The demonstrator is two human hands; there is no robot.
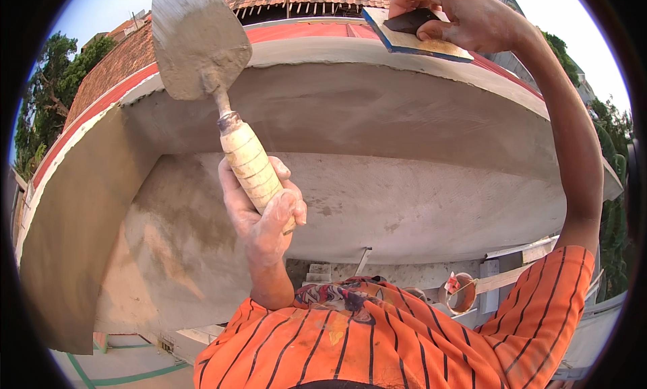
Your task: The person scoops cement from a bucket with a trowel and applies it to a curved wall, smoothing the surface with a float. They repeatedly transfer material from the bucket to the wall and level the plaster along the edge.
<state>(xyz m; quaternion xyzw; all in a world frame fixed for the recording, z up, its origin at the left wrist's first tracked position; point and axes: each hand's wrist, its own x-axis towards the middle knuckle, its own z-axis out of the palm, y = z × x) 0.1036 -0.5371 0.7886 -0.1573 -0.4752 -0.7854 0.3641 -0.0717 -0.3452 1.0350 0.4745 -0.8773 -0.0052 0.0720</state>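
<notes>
My left hand (264, 217) is wrapped round the pale, taped handle of a trowel (201, 49). Its broad metal blade points up and is coated with grey mortar. High on the right, my right hand (465, 15) grips the dark handle of a plastering float (431, 47), a flat cream board with a blue edge. The float is near the top of a wall with damp-looking grey plaster (350, 113); I cannot tell whether it touches. Dried whitish smears mark the fingers of both hands.
Side plaster (81, 234) bends round on the left, and a paler wall surface (377, 200) lies below the grey band. Red roofing (303, 30) runs behind the wall's top edge. Below right are a round, open container (461, 295) and a wooden plank (502, 280).
</notes>
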